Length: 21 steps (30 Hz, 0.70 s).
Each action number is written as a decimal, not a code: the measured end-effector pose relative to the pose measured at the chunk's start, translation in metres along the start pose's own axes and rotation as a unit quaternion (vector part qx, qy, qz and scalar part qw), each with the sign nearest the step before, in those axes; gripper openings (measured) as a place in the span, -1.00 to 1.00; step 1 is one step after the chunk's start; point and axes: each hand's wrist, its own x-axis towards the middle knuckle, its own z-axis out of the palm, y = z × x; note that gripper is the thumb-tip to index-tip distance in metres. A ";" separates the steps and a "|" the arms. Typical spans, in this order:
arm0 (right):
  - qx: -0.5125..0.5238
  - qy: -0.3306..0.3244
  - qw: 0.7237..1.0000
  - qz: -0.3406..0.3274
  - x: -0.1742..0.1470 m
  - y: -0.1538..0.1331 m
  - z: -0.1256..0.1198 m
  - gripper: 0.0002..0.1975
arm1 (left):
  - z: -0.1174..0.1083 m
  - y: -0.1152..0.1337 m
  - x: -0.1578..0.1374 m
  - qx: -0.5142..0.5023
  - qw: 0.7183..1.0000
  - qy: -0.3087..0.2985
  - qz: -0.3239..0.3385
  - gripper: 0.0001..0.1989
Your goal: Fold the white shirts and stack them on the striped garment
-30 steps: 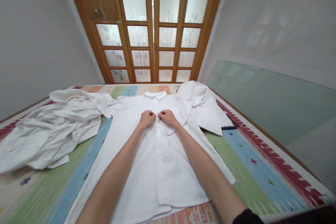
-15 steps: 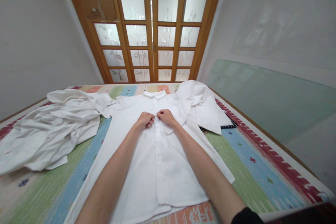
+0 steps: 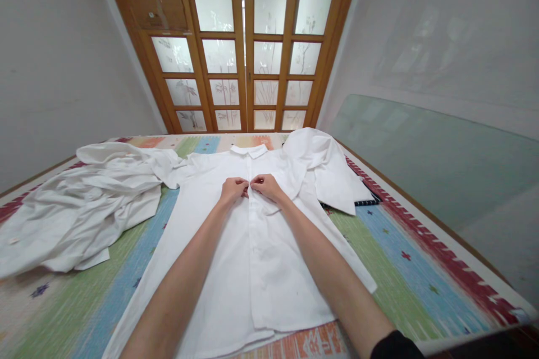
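Observation:
A white collared shirt [image 3: 278,275] lies front up and spread out before me, its collar away from me. Both hands meet at the front placket, a little below the collar. My left hand [image 3: 234,188] pinches the placket edge from the left, fingers curled. From the right, my right hand [image 3: 266,185] pinches the same edge with thumb and forefinger. The fingertips of the two hands nearly touch. Any button between them is too small or covered to make out. Lower down, the placket runs straight to the hem.
A crumpled heap of white garments [image 3: 96,207] lies on the left. More folded white cloth [image 3: 324,168] rests at the right, over something dark-edged. Beneath is a striped, patterned cover [image 3: 391,269]. A pale green panel [image 3: 421,151] stands along the right wall; wooden glazed doors [image 3: 244,33] are behind.
My left hand has turned slightly and come closer to the placket, its fingers now on the edge. The right hand has barely shifted. The shirt lies as before.

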 end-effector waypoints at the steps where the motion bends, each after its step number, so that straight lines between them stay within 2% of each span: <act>1: 0.001 0.000 1.000 0.002 0.000 0.001 0.000 -0.90 | 0.000 -0.001 0.001 0.006 1.000 0.003 0.002 -0.88; 4: -0.002 0.003 1.000 0.003 0.001 0.002 0.000 -0.89 | -0.001 -0.003 0.003 0.031 0.999 0.007 0.025 -0.81; 7: -0.007 0.004 1.000 -0.006 0.001 0.003 0.001 -0.89 | -0.002 -0.003 0.001 0.052 0.998 0.008 0.047 -0.84; 10: -0.013 0.005 1.000 -0.017 0.001 0.004 0.001 -0.90 | -0.002 -0.001 -0.001 0.043 0.998 0.009 0.043 -0.90; 21: -0.028 0.011 0.999 -0.033 -0.001 0.003 0.000 -0.87 | 0.003 0.000 -0.002 0.016 1.000 -0.008 0.024 -0.90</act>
